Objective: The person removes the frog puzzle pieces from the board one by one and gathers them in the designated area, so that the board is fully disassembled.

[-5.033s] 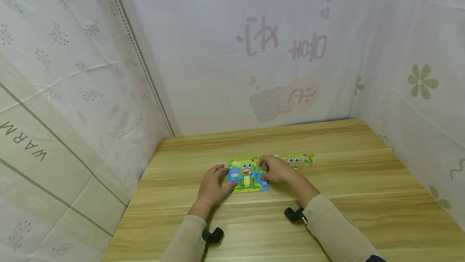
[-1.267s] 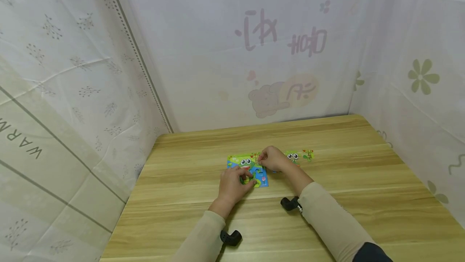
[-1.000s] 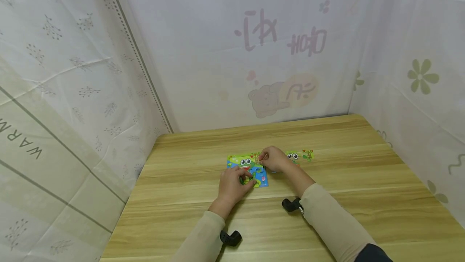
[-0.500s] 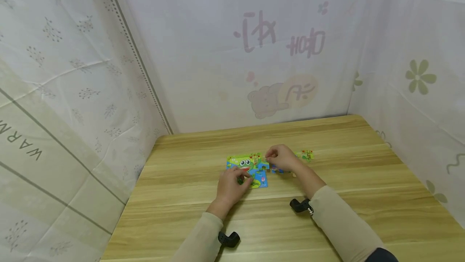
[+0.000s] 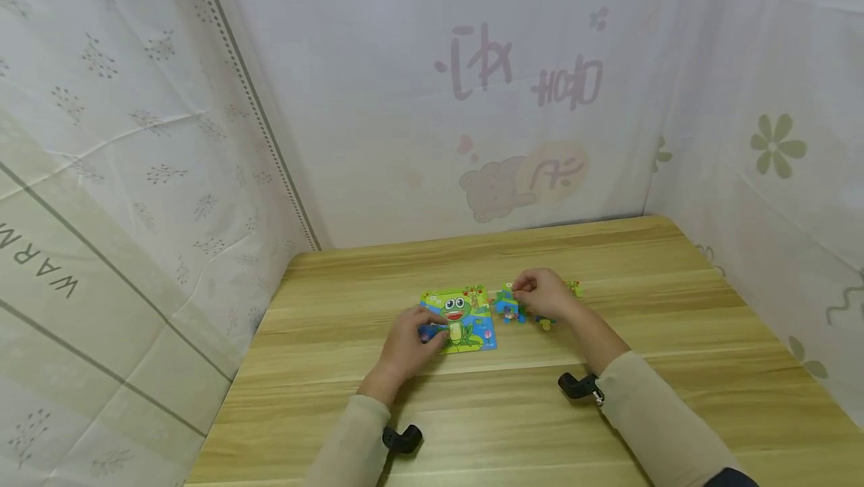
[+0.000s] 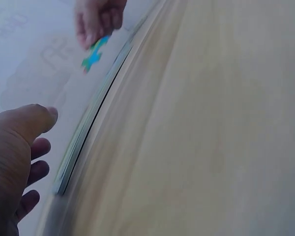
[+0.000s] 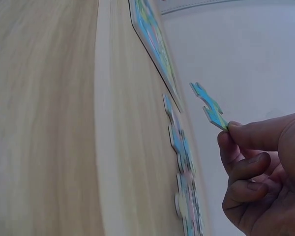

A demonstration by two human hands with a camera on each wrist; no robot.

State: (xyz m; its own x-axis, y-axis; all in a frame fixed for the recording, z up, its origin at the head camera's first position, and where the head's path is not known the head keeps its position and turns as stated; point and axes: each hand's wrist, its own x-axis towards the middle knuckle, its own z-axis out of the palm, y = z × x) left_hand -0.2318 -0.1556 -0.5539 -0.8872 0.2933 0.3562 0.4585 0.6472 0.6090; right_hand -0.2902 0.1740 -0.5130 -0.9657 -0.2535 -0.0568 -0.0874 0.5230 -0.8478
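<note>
A puzzle board with a frog picture (image 5: 478, 329) lies flat on the table, its frog facing up in the head view. My left hand (image 5: 410, 341) is at its left edge, thumb and fingers parted, covering part of that side. In the left wrist view nothing shows between the thumb and fingers. To the right of the board, my right hand (image 5: 545, 295) pinches a blue-green puzzle piece (image 7: 208, 105) between thumb and fingertips, held raised above the tabletop in the right wrist view. Several loose puzzle pieces (image 7: 178, 147) lie below that hand, partly hidden by it in the head view.
The wooden table (image 5: 513, 427) spreads around the board, with its far edge close to a printed curtain (image 5: 418, 97). More patterned curtains hang at left and right. A green-and-red loose piece (image 5: 574, 287) lies past the right hand.
The right hand has moved right from the board's upper right with the pinched puzzle piece. The left hand has shifted left from over the frog's body, uncovering more of the picture.
</note>
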